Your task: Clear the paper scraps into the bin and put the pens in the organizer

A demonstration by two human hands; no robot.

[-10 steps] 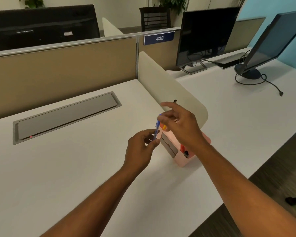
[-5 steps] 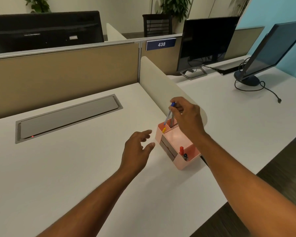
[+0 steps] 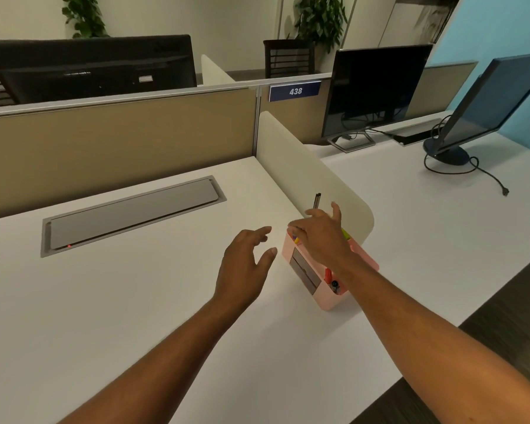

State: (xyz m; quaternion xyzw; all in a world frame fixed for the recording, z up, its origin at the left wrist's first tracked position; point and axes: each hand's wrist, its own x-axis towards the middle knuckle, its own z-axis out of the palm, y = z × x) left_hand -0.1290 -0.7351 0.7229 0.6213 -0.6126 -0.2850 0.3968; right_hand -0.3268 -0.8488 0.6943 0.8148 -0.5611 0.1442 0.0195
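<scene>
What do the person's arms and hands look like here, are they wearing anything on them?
Both arms are bare from the frame edge down to the hands: no sleeves show. The left hand and the right hand wear no gloves, and no rings, watch or bracelet can be seen on the fingers or wrists. No markings are visible on either forearm.
</scene>
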